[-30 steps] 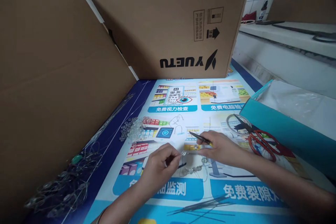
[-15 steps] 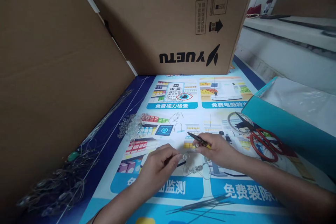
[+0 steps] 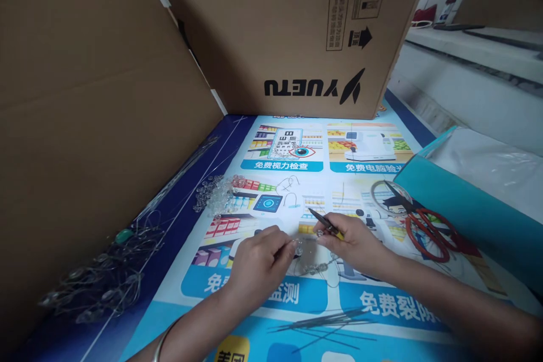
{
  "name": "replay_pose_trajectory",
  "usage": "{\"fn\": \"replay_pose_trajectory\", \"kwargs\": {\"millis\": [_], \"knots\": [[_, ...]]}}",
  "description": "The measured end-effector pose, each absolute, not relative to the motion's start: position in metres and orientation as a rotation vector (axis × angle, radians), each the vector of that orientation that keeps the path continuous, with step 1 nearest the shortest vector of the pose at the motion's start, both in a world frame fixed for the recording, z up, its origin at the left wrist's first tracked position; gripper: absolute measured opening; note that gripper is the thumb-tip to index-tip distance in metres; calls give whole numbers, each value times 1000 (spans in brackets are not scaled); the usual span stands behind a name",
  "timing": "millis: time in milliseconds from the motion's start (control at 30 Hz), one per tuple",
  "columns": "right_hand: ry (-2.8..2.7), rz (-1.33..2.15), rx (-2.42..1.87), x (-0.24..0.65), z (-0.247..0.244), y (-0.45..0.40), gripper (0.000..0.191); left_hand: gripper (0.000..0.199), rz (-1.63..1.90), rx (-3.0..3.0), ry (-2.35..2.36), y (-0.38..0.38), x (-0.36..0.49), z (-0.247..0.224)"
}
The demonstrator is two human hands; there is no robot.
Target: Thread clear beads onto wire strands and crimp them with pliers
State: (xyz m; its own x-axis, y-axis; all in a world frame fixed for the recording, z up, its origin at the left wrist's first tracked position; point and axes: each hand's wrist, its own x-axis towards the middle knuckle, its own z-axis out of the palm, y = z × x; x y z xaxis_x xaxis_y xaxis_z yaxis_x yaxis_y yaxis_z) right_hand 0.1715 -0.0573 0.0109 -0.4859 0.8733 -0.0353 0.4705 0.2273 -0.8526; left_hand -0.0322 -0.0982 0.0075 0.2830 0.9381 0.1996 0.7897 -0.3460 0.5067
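My left hand (image 3: 262, 257) is closed in a pinch at a clear bead (image 3: 299, 248), its thumb and forefinger pressed together. Below and right of that bead, a strand of clear beads (image 3: 314, 268) with thin wire loops lies over the printed sheet. My right hand (image 3: 358, 240) is closed around small pointed pliers (image 3: 323, 220) with dark jaws and a yellow handle. The jaws point up and left, away from the strand. Another small bead (image 3: 319, 233) shows at the right fingertips. Between the two hands there is a narrow gap.
Loose clear beads (image 3: 220, 195) form a pile at left centre. Tangled beaded wires (image 3: 102, 277) lie farther left. Dark wire lengths (image 3: 322, 322) rest in front. Red-handled scissors (image 3: 428, 232) sit by a teal box (image 3: 475, 192) at right. Cardboard (image 3: 297, 28) stands behind.
The camera view has shifted slightly, moving the scene to the right. My left hand has turned a little, with its fingertips nearer the bead. The right hand still grips the pliers.
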Motion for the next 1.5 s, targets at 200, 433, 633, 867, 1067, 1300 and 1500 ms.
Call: {"fn": "replay_pose_trajectory", "kwargs": {"millis": [200,433,633,867,1067,1300,1500], "knots": [[-1879,1368,-1220,172,12,-66,12,24,769,2393,1621,-100,-26,4],[-1780,1431,-1165,175,9,-72,10,25,853,2284,1624,-101,-20,5],[-1763,1421,-1169,176,4,-71,11,27,885,2163,1620,-102,-20,9],[-1886,1349,-1272,181,9,-66,11,26,830,2094,1628,-98,-26,11],[-2280,788,-1421,189,23,-60,20,28,796,2035,1574,-95,-32,12],[-2484,703,-1284,191,32,-59,23,30,768,1977,1525,-96,-33,20],[-2170,1070,-1253,179,21,-53,23,31,773,1868,1484,-97,-28,23]]}}
